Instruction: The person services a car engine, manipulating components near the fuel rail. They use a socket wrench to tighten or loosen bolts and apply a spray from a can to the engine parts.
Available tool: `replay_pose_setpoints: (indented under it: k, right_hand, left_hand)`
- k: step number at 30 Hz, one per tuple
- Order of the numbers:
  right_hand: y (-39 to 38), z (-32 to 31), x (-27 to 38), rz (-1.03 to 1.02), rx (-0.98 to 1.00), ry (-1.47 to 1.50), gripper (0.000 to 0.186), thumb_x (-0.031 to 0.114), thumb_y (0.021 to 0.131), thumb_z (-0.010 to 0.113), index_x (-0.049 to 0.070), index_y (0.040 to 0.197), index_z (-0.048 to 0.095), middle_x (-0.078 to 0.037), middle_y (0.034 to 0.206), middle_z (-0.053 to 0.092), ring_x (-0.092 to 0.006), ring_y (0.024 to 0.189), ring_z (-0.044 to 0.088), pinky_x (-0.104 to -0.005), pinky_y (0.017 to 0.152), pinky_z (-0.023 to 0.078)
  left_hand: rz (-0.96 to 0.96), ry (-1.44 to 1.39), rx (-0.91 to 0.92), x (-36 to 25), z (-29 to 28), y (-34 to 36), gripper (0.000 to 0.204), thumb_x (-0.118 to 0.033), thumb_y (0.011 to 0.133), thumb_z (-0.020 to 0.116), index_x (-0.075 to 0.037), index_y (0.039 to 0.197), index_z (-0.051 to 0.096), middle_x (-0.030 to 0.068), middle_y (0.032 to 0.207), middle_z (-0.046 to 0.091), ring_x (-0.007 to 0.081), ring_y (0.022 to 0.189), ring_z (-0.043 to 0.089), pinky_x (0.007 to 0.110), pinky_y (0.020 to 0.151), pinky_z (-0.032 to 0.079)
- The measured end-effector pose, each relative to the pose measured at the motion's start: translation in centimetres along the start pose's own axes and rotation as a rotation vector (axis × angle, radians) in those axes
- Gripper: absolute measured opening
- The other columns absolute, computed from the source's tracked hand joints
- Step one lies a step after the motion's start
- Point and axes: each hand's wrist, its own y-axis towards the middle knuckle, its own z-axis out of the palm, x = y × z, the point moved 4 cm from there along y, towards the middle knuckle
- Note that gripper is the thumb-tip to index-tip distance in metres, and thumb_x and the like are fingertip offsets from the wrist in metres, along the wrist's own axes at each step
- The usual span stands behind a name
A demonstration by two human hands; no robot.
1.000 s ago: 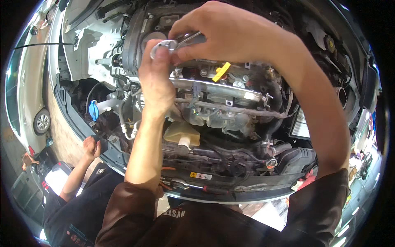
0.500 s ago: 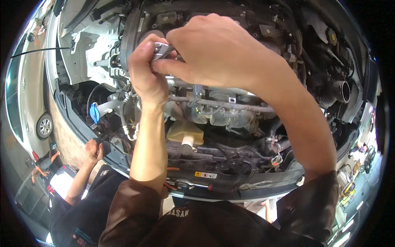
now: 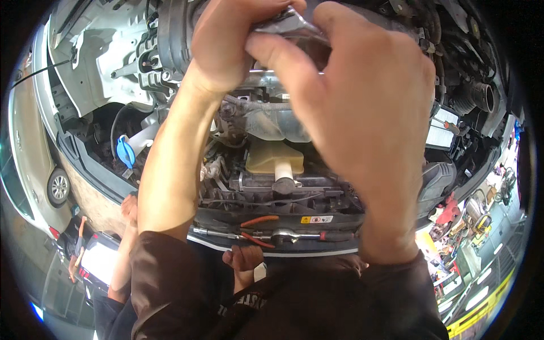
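Observation:
Both my hands are raised over the engine bay of a car, close to the top of the picture. A shiny silver metal piece (image 3: 288, 24) stretches between them; its exact kind is hard to make out. My left hand (image 3: 226, 42) has its fingers closed around the piece's left end. From the right, my right hand (image 3: 368, 90) pinches it, thumb below and fingers curled above. Beneath the hands lies the engine (image 3: 275, 122), partly covered by my forearms. A yellowish plastic tank (image 3: 272, 157) with a white neck and dark cap sits nearer to me.
Along the front panel lie a ratchet (image 3: 292, 235) and orange-handled pliers (image 3: 259, 221). A blue cap (image 3: 125, 152) is at the left, a pleated filter (image 3: 441, 129) at the right. A co-worker's fists (image 3: 243, 258) show at the lower left. Another car (image 3: 39, 147) stands beyond.
My hands have moved up, appear larger and are farther apart, still on the silver piece. The view has shifted, bringing the ratchet, the filter and a co-worker's other fist into sight.

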Motion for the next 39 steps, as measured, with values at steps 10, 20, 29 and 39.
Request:
replay_pose_setpoints:
  k: [10,20,29,39]
  right_hand:
    - [7.1,-1.5,-4.2,-0.756,0.091,-0.074,0.039,0.044,0.1,0.067,0.005,0.104,0.064,-0.013,0.083,0.064,-0.0334,0.087,0.068,-0.0463,0.087,0.051]
    - [5.6,-3.2,-1.3,-0.699,0.502,-0.132,0.052,0.042,0.104,0.051,-0.005,0.095,0.072,-0.024,0.08,0.074,-0.0407,0.077,0.075,-0.048,0.074,0.06]
    - [3.1,-4.2,-2.0,-0.404,0.174,-0.108,0.042,0.037,0.097,0.061,-0.001,0.085,0.072,-0.017,0.067,0.069,-0.0326,0.062,0.071,-0.0435,0.063,0.057]
    - [2.9,-1.3,-1.4,-0.349,0.185,-0.074,0.032,0.03,0.098,0.066,0.0,0.094,0.072,-0.014,0.076,0.071,-0.027,0.07,0.071,-0.0398,0.066,0.057]
  left_hand:
    - [0.185,0.005,-0.8,-0.9,4.3,-1.5,0.048,-0.036,0.102,0.057,-0.003,0.069,0.052,-0.0046,0.062,0.043,0.0066,0.063,0.039,0.03,0.056,0.03]
    - [0.385,0.832,-0.942,1.7,2.9,-4.2,0.029,-0.015,0.109,0.056,0.007,0.128,0.059,0.0124,0.105,0.071,0.0199,0.085,0.067,0.032,0.079,0.056]
    - [0.444,0.365,-0.799,1.8,1.8,-2.4,0.026,-0.022,0.104,0.048,0.002,0.109,0.056,0.015,0.096,0.067,0.0214,0.08,0.063,0.034,0.075,0.053]
    - [0.205,-0.411,-0.723,0.1,3.9,-1.6,0.044,-0.04,0.105,0.038,-0.004,0.088,0.056,0.0088,0.078,0.063,0.0182,0.067,0.058,0.03,0.065,0.047]
